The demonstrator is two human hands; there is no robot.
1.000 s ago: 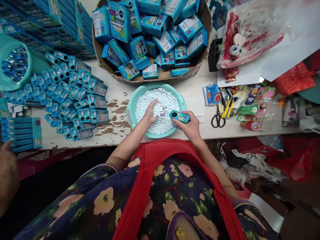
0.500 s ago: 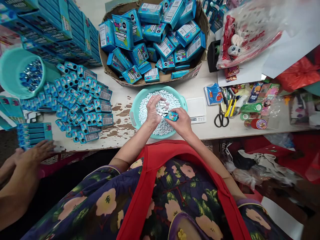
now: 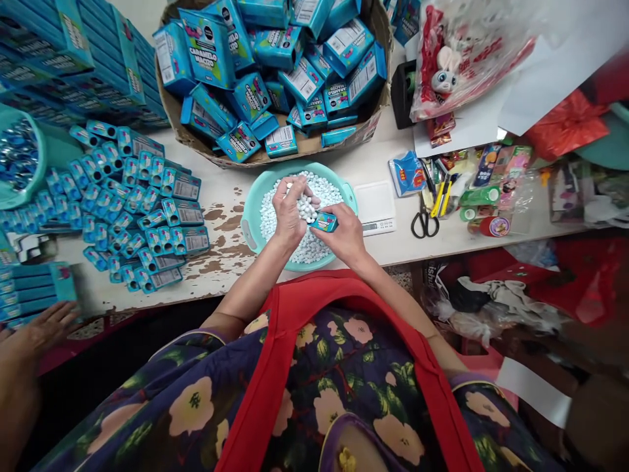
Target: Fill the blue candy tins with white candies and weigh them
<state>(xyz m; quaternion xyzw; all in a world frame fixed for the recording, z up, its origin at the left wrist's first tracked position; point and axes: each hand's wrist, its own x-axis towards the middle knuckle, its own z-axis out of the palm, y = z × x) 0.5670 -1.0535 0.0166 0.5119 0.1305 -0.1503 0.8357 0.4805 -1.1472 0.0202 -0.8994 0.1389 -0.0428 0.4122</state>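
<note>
White candies (image 3: 317,248) fill a turquoise basin (image 3: 249,235) on the table in front of me. Over the basin, my left hand (image 3: 291,208) is cupped round a handful of the same candies. My right hand (image 3: 348,233) grips a small blue candy box (image 3: 325,221), tilted with its end against the candies in my left palm. Fingers hide part of the box's end, so I cannot tell how full it is.
Behind the basin stands a carton (image 3: 211,156) of blue boxes. Many small boxes (image 3: 147,210) lie left, near another person's hand (image 3: 49,328). A white scale (image 3: 376,203) and black scissors (image 3: 425,224) lie right.
The whole view has shifted, so the table things appear further left. Both my hands keep their hold over the basin. The other person's hand has moved along the stacked boxes.
</note>
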